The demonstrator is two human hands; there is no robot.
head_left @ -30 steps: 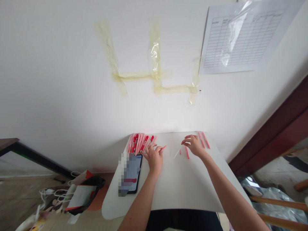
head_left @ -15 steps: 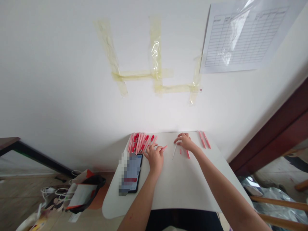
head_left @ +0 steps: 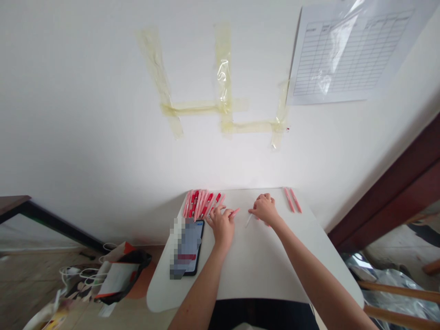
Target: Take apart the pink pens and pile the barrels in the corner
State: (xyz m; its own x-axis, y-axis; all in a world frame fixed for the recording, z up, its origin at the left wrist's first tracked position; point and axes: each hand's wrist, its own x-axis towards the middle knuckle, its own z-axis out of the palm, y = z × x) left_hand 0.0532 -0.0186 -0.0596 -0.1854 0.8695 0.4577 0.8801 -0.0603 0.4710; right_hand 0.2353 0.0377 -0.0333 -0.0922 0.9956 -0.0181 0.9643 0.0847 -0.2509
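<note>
1. Head view, looking down at a white table (head_left: 256,270) pushed against a wall. The left hand (head_left: 222,228) rests near the table's far edge, and the right hand (head_left: 265,210) lies just to its right.
2. The left hand's fingers lie curled close together over one end of a pink pen barrel (head_left: 235,212), whose tip pokes out to the right. I cannot tell whether they clamp it or only cover it.
3. The right hand's fingers are bunched together, with their tips just beside a thin white stick (head_left: 249,220). I cannot tell whether they grip it, and the palm hides the table beneath it.
4. A heap of pink-and-red pens (head_left: 202,205) lies at the far left of the table, just beyond the left hand. 2 pink barrels (head_left: 292,200) lie side by side at the far right.
5. These pieces look light, stiff and smooth, so they may roll. The white stick looks thin and perhaps easily bent. A pinch at mid-length would likely suit each one.
6. A phone (head_left: 187,247) with a pixelated screen lies near the table's left edge. Yellowed tape strips (head_left: 223,68) and a gridded sheet (head_left: 350,50) are fixed to the wall.
</note>
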